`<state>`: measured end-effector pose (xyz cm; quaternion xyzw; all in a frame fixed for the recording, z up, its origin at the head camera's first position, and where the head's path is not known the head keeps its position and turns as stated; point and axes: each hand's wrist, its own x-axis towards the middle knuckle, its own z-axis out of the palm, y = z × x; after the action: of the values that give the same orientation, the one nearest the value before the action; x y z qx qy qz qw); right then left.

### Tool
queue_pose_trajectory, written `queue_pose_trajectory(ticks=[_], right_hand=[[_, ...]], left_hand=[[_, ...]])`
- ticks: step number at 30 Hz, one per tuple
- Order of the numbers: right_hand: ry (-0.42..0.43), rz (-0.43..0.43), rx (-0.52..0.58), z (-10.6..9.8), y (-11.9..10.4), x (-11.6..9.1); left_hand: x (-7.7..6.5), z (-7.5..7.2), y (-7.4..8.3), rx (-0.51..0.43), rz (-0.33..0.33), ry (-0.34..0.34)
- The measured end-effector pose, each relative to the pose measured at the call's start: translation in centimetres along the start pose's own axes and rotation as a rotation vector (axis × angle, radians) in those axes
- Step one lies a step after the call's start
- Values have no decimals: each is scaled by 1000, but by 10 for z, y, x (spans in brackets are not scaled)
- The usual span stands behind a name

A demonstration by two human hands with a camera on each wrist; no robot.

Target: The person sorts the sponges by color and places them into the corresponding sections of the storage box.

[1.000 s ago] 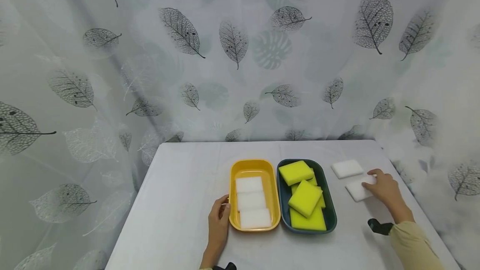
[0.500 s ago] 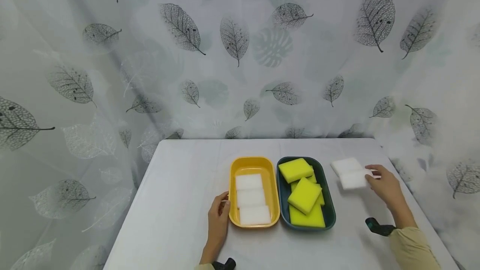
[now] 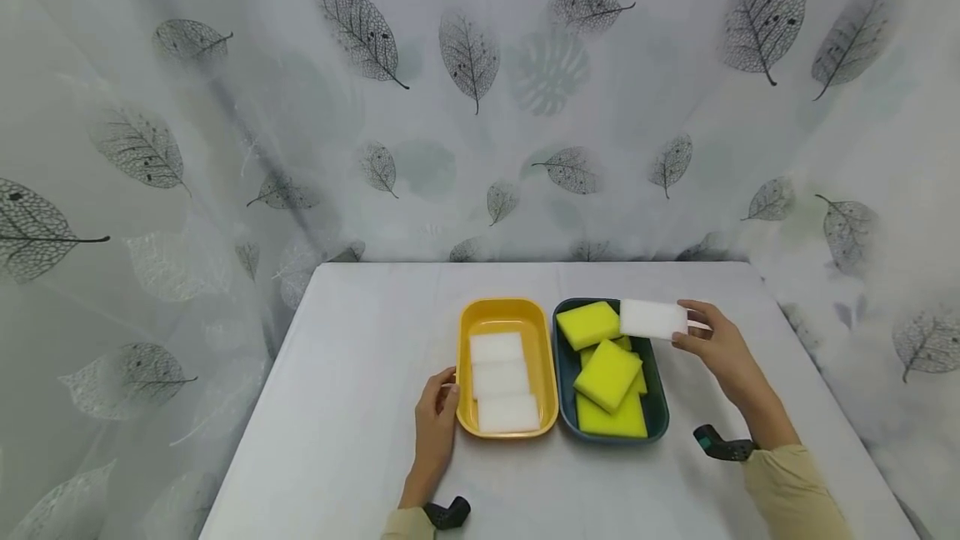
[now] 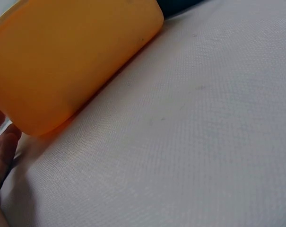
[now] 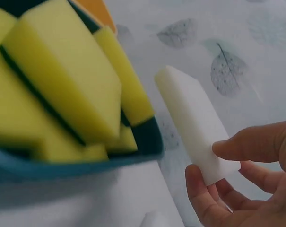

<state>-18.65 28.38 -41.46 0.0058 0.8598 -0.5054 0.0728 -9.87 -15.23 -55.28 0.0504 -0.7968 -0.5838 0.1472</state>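
Observation:
My right hand (image 3: 716, 346) pinches a white sponge (image 3: 652, 319) between thumb and fingers. The block is up in the air at the far right corner of the dark green tray (image 3: 660, 407). That tray holds several yellow sponges (image 3: 609, 375), loosely heaped. In the right wrist view, the white block stands apart from the tray wall, tilted. My left hand (image 3: 435, 423) stays at the left side of the yellow tray (image 3: 507, 307), its fingertips touching the outer wall. Inside lie three white sponges (image 3: 501, 379), overlapping in a column.
A bit of white behind my right fingers looks like another white sponge (image 3: 699, 326), mostly hidden. Both trays stand side by side on a white-covered table (image 3: 337, 407). A leaf-print curtain (image 3: 405, 207) hangs behind the table.
My right hand has lifted a white sponge off the table's right side and carried it left to the green tray. My left hand keeps its place beside the yellow tray.

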Motion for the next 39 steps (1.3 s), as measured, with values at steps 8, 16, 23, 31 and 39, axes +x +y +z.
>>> queue_pose_trajectory(ticks=[8,16,23,31,39], right_hand=[[-93,-66,24,32,-17,-3],[-111,-64,3,54,-25,-1],[-135,-67,23,67,-26,2],[-106,-142,-57,79,-25,4],[-84,-253,-143,93,-25,4]], left_hand=[[1,-1,0,20,-1,-6],[3,0,1,22,-3,-6],[3,-1,3,34,-10,-11],[1,-1,2,37,-15,-13],[1,0,2,45,-26,-13]])
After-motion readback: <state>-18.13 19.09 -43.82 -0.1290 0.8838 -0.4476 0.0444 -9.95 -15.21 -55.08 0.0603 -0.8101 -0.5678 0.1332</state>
